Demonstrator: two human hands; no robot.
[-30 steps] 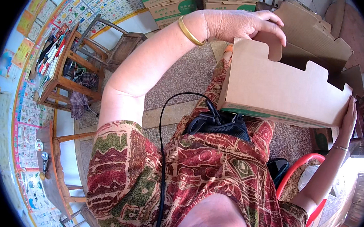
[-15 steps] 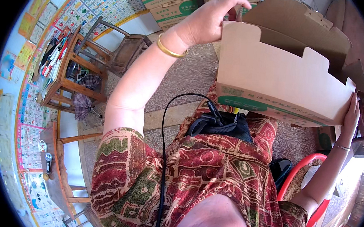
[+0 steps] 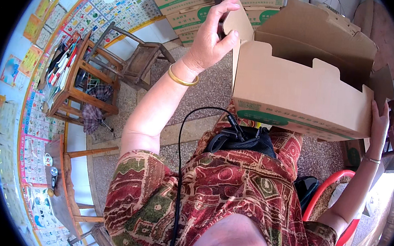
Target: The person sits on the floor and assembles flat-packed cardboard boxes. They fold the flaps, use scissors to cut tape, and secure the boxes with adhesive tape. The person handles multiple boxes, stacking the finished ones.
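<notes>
A large tan cardboard box [image 3: 299, 91] with green printing is tilted in front of me, its top open and its flaps raised. My left hand [image 3: 212, 39] is at the box's left end, thumb and fingers closed round a raised side flap [image 3: 240, 23]. A small dark patch shows between those fingers, and I cannot make out what it is. At the right end, my right hand [image 3: 379, 124] grips the box by its corner, fingers pointing up along the edge. The inside of the box is in shadow, mostly hidden behind the front wall.
Similar cartons [image 3: 186, 12] are stacked at the back. On the left stand a wooden chair [image 3: 139, 59], a small table [image 3: 87, 97] with papers, and another table [image 3: 60, 182]. A red-rimmed round container [image 3: 315, 200] is at the right. A black cable [image 3: 180, 167] runs down my front.
My left hand has moved left and down, drawing the side flap outward. The box's left end has lowered slightly. My right hand stays at the right end.
</notes>
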